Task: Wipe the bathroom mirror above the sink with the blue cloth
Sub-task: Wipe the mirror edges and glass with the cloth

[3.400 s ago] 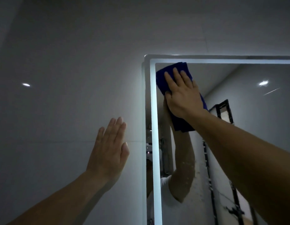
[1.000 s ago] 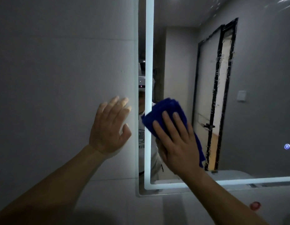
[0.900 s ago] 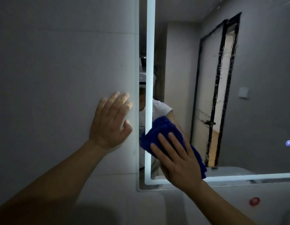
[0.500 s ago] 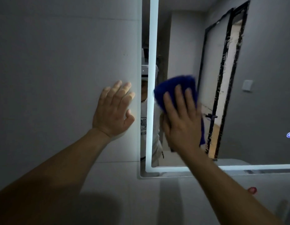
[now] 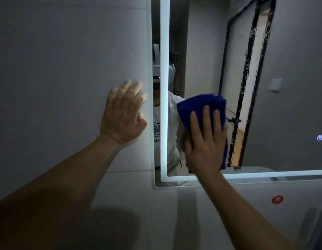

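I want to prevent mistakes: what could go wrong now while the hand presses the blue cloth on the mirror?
The right hand only presses the folded blue cloth with flat fingers, so it may slip off the mirror and fall. A wipe further right may brush the glowing blue icon, possibly a touch switch.

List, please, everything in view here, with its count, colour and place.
mirror: one, white-lit border, on the wall, centre to right
blue cloth: one, blue, flat against the mirror's lower left
touch button: one, glowing blue-white, mirror's right edge
door frame: one, black, reflected in the mirror
wall: one, grey tiles, left of and below the mirror
round sticker: one, red, on the wall below the mirror
left hand: one, flat on the wall beside the mirror
right hand: one, pressing the blue cloth to the mirror
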Demonstrator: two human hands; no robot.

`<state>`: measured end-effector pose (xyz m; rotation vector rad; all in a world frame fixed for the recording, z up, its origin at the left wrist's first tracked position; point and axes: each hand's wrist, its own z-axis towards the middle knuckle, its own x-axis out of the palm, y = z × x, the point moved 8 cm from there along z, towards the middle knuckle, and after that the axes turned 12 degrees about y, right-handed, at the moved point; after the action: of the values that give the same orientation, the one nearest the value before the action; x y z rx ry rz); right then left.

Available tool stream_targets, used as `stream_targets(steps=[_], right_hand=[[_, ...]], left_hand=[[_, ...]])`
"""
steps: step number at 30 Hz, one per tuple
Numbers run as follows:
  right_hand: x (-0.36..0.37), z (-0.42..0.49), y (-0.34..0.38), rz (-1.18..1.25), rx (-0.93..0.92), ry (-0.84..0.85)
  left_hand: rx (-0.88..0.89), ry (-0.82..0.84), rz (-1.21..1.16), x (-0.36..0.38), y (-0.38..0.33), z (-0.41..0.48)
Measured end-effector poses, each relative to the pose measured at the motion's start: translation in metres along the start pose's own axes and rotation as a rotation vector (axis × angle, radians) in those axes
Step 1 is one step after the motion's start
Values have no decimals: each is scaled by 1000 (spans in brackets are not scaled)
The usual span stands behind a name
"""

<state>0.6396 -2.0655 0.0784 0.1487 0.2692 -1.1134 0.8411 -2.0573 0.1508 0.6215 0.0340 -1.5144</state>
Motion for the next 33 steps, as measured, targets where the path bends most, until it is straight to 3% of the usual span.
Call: stream_targets(steps=[5, 9, 13, 15, 17, 21, 24, 26, 28, 31, 33], right_hand=[[52, -111, 55, 7, -368, 212], [45, -117, 29, -85, -562, 248], [6, -34, -26, -58, -225, 129], [-5, -1, -20, -10, -60, 49], [-1, 1, 6, 19, -60, 33], [44, -87, 49, -28, -483, 233], [62, -146, 40, -190, -812, 363], [54, -149, 21, -222, -922, 382], [34, -114, 1, -166, -840, 307], [2, -23, -21, -37, -462, 136], [-8, 9, -14, -3, -305, 59]], left_hand=[[2, -2, 3, 1, 1, 0], [7, -11, -2, -1, 1, -1], [0, -14, 24, 1, 0, 0], [1, -17, 28, 2, -1, 1], [-5, 2, 23, 5, 0, 0], [-4, 6, 11, 5, 1, 0], [10, -17, 13, 2, 3, 1], [13, -16, 18, 2, 2, 0], [7, -3, 25, 4, 1, 0], [-18, 28, 47, 6, 2, 0], [-23, 34, 44, 6, 1, -1]])
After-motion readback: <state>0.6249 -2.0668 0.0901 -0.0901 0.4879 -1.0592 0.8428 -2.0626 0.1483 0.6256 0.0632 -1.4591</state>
